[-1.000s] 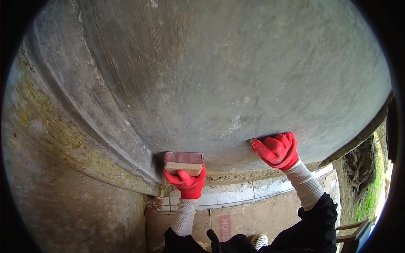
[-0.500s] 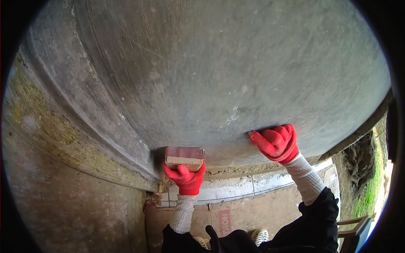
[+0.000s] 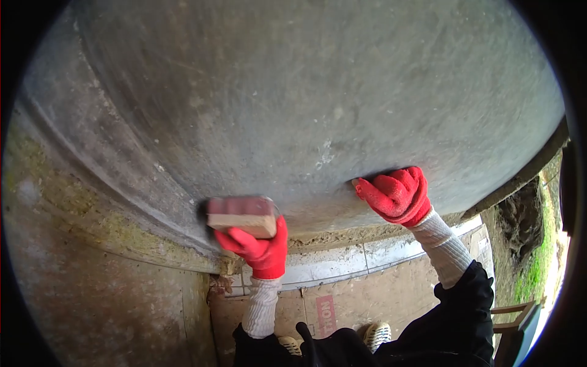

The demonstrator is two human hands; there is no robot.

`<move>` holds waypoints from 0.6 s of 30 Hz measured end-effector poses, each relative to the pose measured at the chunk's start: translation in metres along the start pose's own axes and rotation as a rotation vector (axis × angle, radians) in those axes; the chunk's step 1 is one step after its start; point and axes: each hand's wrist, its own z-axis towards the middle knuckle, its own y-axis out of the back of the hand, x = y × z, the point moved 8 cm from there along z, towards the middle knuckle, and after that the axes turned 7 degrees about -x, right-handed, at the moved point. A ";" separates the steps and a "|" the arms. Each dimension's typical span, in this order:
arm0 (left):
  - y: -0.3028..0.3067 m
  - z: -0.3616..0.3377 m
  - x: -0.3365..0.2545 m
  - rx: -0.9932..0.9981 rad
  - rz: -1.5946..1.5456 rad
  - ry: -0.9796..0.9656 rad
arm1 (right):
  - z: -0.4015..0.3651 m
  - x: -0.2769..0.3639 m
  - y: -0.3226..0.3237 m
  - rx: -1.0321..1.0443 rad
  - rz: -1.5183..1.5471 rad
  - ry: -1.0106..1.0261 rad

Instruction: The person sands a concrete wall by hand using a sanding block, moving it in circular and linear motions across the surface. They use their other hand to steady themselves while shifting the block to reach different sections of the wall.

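In a red-coated work glove, my left hand (image 3: 260, 249) grips a sanding block (image 3: 241, 225), a pale wood block with dark red sandpaper over its upper side. The block is slightly blurred and lies against the large grey curved wall (image 3: 293, 79), near its lower left corner. My right hand (image 3: 397, 196), gloved alike, rests against the same wall further right with its fingers curled. A small pale tip shows at the end of those fingers; I cannot tell what it is.
A raised moulding (image 3: 122, 131) borders the wall on the left, beside a mossy, stained wall (image 3: 92, 281). Below run white tiles (image 3: 330, 266) and cardboard (image 3: 354, 303) on the floor, by my shoes (image 3: 377, 335). A chair (image 3: 516, 327) stands at the lower right.
My left hand has moved the sanding block left and up along the wall, tilting it a little. My right hand sits slightly higher and further left in view; the camera view has shifted somewhat.
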 end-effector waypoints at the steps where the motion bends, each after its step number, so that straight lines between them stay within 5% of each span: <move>1: 0.000 0.009 0.004 -0.001 -0.049 0.054 | 0.001 0.001 0.001 0.002 -0.021 0.001; 4: -0.002 0.005 0.005 -0.014 0.063 0.026 | -0.001 0.000 -0.001 0.017 -0.022 -0.008; 5: -0.003 0.000 -0.003 -0.021 0.118 -0.122 | -0.002 0.000 -0.001 -0.006 0.006 -0.015; 8: -0.014 -0.047 0.027 0.006 -0.013 -0.120 | 0.009 -0.002 0.004 -0.065 0.092 0.024; 14: -0.005 -0.010 0.011 0.040 -0.016 0.006 | 0.005 0.000 0.004 -0.075 0.027 0.006; 18: -0.012 -0.030 0.017 -0.004 0.092 -0.119 | 0.006 0.000 0.008 -0.095 -0.010 0.026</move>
